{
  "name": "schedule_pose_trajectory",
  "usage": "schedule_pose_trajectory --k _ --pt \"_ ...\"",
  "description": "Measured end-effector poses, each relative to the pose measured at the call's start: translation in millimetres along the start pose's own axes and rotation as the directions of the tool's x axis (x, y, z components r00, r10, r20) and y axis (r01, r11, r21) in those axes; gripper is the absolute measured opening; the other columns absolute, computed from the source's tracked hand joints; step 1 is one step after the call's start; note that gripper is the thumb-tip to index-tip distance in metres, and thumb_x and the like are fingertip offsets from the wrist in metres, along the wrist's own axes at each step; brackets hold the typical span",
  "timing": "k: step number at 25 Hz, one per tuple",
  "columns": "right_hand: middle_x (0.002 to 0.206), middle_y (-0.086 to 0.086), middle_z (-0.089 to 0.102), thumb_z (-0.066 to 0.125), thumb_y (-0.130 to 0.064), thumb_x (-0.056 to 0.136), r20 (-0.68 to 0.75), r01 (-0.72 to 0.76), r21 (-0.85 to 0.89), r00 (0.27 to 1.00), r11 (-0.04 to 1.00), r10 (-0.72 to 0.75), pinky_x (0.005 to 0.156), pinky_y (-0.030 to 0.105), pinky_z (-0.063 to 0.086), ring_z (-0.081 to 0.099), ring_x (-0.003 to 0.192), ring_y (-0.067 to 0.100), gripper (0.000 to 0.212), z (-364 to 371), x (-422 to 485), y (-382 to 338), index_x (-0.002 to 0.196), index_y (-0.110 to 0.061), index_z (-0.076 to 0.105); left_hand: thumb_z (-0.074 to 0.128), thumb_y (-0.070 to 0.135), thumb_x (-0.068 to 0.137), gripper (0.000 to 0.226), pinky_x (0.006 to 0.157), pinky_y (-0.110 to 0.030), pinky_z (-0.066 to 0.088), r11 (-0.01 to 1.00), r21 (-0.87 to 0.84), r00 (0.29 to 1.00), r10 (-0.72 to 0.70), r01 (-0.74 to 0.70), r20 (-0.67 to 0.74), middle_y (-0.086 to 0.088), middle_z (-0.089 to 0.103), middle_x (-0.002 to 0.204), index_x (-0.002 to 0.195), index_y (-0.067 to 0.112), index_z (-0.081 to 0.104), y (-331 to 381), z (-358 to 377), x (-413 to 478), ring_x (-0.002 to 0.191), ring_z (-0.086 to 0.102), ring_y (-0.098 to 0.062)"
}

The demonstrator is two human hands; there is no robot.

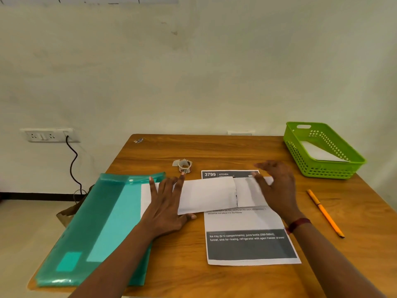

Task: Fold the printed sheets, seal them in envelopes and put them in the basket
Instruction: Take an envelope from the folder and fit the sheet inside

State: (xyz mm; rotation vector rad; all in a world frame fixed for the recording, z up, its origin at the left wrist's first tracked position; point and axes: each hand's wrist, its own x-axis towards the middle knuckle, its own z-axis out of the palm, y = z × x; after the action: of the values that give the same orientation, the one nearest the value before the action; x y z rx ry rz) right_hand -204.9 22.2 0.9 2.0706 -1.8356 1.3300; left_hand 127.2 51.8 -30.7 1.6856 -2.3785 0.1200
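Note:
A white envelope (pixel 209 195) lies across the middle of the table, over the top of a printed sheet (pixel 249 244). My left hand (pixel 166 203) lies flat with straight fingers on the envelope's left end. My right hand (pixel 277 186) is over the envelope's right end, at its flap (pixel 247 191), fingers extended; I cannot tell whether it presses the flap. A green basket (pixel 322 168) stands at the far right corner, and a white envelope (pixel 320 152) lies inside it.
A teal plastic folder (pixel 101 224) lies on the left of the wooden table (pixel 214 151), overhanging its edge. A tape roll (pixel 184 165) sits behind the envelope. An orange pencil (pixel 325 212) lies on the right. A wall socket with a black cable is at left.

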Motion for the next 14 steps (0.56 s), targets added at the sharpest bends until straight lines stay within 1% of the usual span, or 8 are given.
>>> schedule_pose_trajectory --k 1,2,3,4,7,10,11,14 --pt "0.114 0.005 0.063 0.071 -0.024 0.087 -0.117 -0.122 0.109 0.984 0.986 0.135 0.095 0.040 0.042 0.055 0.110 0.024 0.026 -2 -5 4 0.113 -0.023 0.069 0.034 0.089 0.073 0.111 0.114 -0.065 -0.011 1.000 -0.002 1.000 -0.011 0.011 -0.011 -0.009 0.020 0.159 0.153 0.026 -0.009 0 0 0 0.147 0.019 -0.033" --pt "0.120 0.005 0.061 0.069 -0.023 0.089 -0.170 -0.255 0.260 0.937 0.932 0.304 0.097 0.039 0.043 0.054 0.113 0.023 0.029 -2 -11 8 0.118 -0.022 0.066 0.035 0.089 0.073 0.111 0.114 -0.066 -0.011 1.000 -0.005 1.000 -0.017 0.017 -0.021 -0.009 0.021 0.159 0.153 0.026 -0.008 -1 0 1 0.147 0.019 -0.033" --pt "0.125 0.003 0.058 0.068 -0.023 0.090 -0.152 -0.367 0.405 0.876 0.838 0.457 0.096 0.038 0.046 0.055 0.114 0.021 0.033 -3 -17 9 0.122 -0.022 0.062 0.035 0.089 0.073 0.110 0.114 -0.066 -0.011 1.000 -0.009 0.999 -0.021 0.020 -0.030 -0.009 0.021 0.159 0.153 0.026 -0.008 -1 -1 1 0.147 0.020 -0.033" --pt "0.128 0.001 0.057 0.067 -0.024 0.091 -0.100 -0.442 0.502 0.824 0.743 0.558 0.093 0.036 0.048 0.056 0.113 0.019 0.037 -1 -24 9 0.127 -0.021 0.058 0.035 0.089 0.073 0.110 0.114 -0.065 -0.012 1.000 -0.016 0.999 -0.027 0.026 -0.037 -0.009 0.021 0.158 0.153 0.027 -0.009 -1 -1 2 0.147 0.020 -0.033" --pt "0.124 0.003 0.061 0.067 -0.023 0.091 0.001 -0.502 0.622 0.767 0.600 0.641 0.083 0.027 0.049 0.061 0.101 0.011 0.038 5 -37 13 0.127 -0.020 0.055 0.033 0.091 0.071 0.110 0.115 -0.062 -0.014 0.997 -0.059 0.996 -0.050 0.046 -0.068 -0.009 0.025 0.157 0.153 0.027 -0.004 0 -2 5 0.146 0.022 -0.033" --pt "0.110 0.010 0.070 0.067 -0.018 0.091 0.157 -0.485 0.825 0.692 0.291 0.705 0.069 0.022 0.056 0.064 0.096 0.016 0.018 4 -37 17 0.108 -0.023 0.062 0.035 0.090 0.071 0.108 0.115 -0.057 -0.018 0.996 -0.082 0.996 -0.051 0.045 -0.078 -0.009 0.025 0.157 0.152 0.028 -0.001 6 -4 8 0.146 0.022 -0.034" --pt "0.108 0.010 0.071 0.067 -0.015 0.090 0.198 -0.483 0.846 0.678 0.225 0.708 0.067 0.022 0.056 0.065 0.097 0.018 0.015 3 -37 20 0.103 -0.023 0.064 0.035 0.089 0.072 0.107 0.115 -0.057 -0.018 0.996 -0.076 0.996 -0.044 0.038 -0.082 -0.009 0.025 0.157 0.152 0.028 -0.001 9 -3 10 0.146 0.021 -0.034" --pt "0.094 0.000 0.074 0.067 -0.008 0.088 0.225 -0.496 0.838 0.694 0.228 0.683 0.066 0.022 0.055 0.064 0.092 0.019 0.017 0 -40 22 0.098 -0.022 0.067 0.034 0.089 0.073 0.104 0.115 -0.067 -0.005 0.996 -0.089 0.995 -0.007 -0.001 -0.096 -0.009 0.029 0.155 0.152 0.029 0.003 23 -1 19 0.145 0.025 -0.035"
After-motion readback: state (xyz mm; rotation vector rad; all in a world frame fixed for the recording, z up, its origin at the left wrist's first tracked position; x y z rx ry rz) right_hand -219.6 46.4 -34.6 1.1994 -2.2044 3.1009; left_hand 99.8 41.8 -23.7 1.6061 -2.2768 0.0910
